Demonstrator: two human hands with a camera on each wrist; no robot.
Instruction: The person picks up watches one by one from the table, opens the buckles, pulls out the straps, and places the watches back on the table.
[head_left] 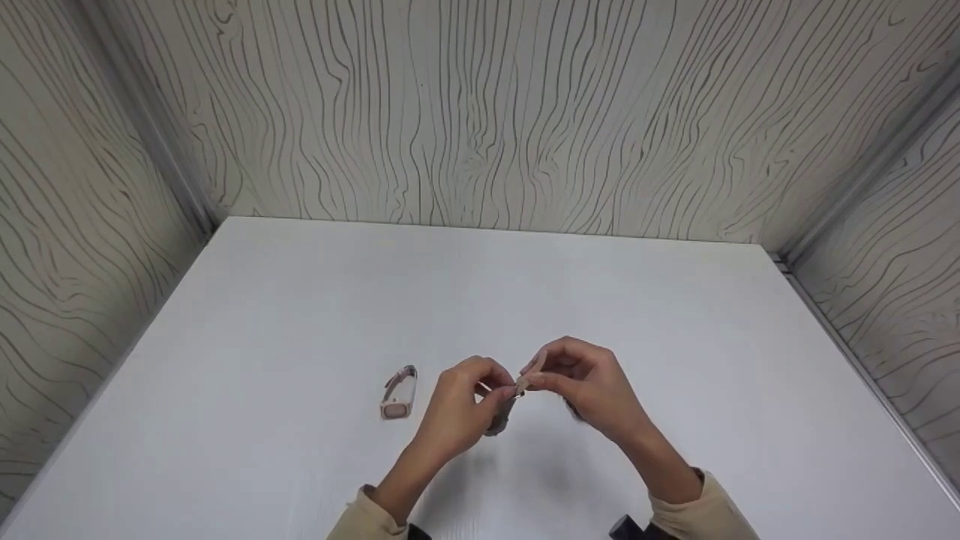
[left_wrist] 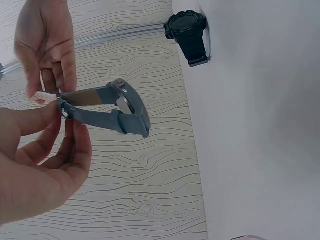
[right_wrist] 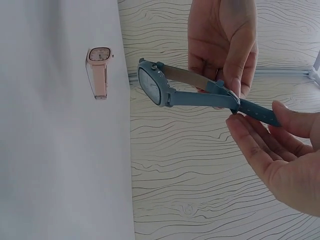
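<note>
A blue-grey wristwatch (right_wrist: 152, 84) hangs between both hands, its strap bent into a loop through the buckle. The left hand (head_left: 459, 405) pinches the strap at the buckle; in the left wrist view that hand (left_wrist: 45, 165) has its thumb and fingers close around the buckle. The right hand (head_left: 596, 386) pinches the strap's free end, which has holes in it, between thumb and fingers, as the right wrist view shows for the same hand (right_wrist: 287, 160). The watch case (left_wrist: 135, 107) points away from the hands.
A pink watch (head_left: 395, 409) lies on the white table (head_left: 300, 315), left of the hands. A black watch (left_wrist: 186, 25) lies on the table too, mostly hidden behind the right hand in the head view. Wood-patterned panels (head_left: 480, 112) stand around the table.
</note>
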